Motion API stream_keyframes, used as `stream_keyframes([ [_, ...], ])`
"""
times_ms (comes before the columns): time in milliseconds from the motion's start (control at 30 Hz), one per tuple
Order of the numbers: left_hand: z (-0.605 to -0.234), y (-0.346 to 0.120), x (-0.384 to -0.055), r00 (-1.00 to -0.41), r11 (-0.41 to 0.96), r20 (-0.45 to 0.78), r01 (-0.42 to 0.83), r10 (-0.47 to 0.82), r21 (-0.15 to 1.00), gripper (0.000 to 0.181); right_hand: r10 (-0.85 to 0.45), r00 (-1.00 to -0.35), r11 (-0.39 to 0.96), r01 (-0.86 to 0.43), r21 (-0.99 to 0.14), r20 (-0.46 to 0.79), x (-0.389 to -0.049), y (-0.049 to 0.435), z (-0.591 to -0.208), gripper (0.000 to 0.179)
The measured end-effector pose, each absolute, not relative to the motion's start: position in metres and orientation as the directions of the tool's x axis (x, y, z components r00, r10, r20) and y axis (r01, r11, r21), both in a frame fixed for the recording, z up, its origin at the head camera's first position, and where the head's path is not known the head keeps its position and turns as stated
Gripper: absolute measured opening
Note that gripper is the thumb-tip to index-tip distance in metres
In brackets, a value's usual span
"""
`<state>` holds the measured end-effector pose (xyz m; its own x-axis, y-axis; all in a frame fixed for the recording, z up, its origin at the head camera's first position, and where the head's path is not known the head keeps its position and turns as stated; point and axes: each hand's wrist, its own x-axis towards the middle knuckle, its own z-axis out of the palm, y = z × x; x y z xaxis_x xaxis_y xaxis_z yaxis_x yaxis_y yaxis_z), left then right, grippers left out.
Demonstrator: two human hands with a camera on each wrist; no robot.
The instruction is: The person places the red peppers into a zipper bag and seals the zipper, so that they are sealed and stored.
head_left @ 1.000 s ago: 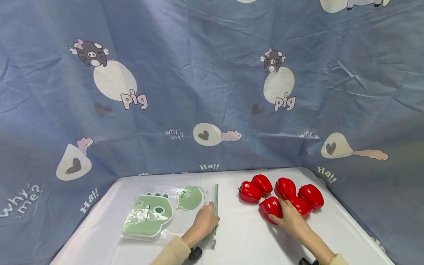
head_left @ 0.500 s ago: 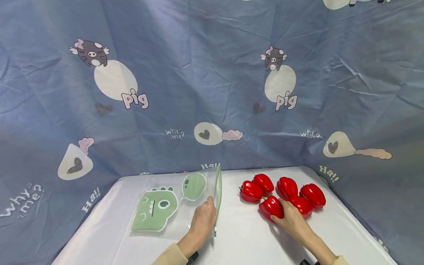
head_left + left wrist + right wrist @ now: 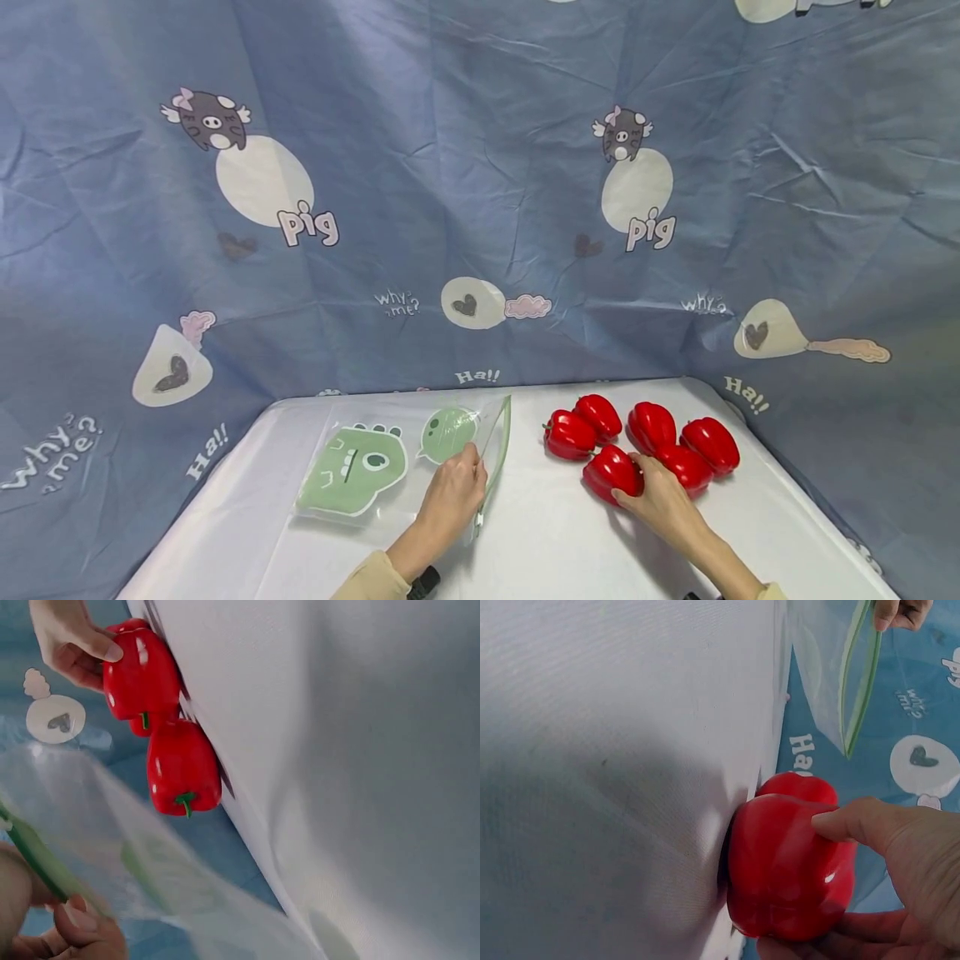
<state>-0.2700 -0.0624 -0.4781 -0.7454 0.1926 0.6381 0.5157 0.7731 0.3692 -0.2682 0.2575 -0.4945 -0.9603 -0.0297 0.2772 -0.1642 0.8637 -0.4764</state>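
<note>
zip bag [image 3: 367, 471]: on the white desk [image 3: 547, 542], green-rimmed mouth parted
left hand [image 3: 453, 492]: fingers pinching the zip bag at its rim
right hand [image 3: 658, 500]: fingers curled round a red pepper [image 3: 609, 473], right of the zip bag
other peppers [image 3: 651, 427]: five, clustered right of the zip bag

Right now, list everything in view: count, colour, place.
Zip bag: one, clear with green print and green zip edges, over the table's left half
Held bell pepper: one, red, in the right hand's grip
Other bell peppers: five, red, grouped on the table's right half
Table: one, white, under both hands
Cloth backdrop: one, blue-grey with pig prints, behind the table
Wrist gear: two pieces, black, one at each wrist
Sleeves: two, pale yellow, bottom edge of the head view
Left hand: one, bare, pinching the bag's mouth
Right hand: one, bare, gripping a pepper
</note>
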Motion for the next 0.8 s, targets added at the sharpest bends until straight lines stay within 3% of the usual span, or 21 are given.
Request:
stream_keyframes([
  [433, -0.4811, -0.0640, -0.2720, -0.759, 0.773, 0.628, 0.498, 0.171, 0.392, 0.018, -0.053, -0.955, 0.833, -0.203, -0.514, 0.292, -0.2675, 0.2581, -0.4937, 0.063],
  [800, -0.4752, -0.0662, -0.2714, -0.832, 0.763, 0.535, 0.439, 0.146, 0.474, 0.018, -0.033, -0.960, 0.738, -0.212, -0.641, 0.279, -0.2699, 0.2590, -0.4925, 0.060],
])
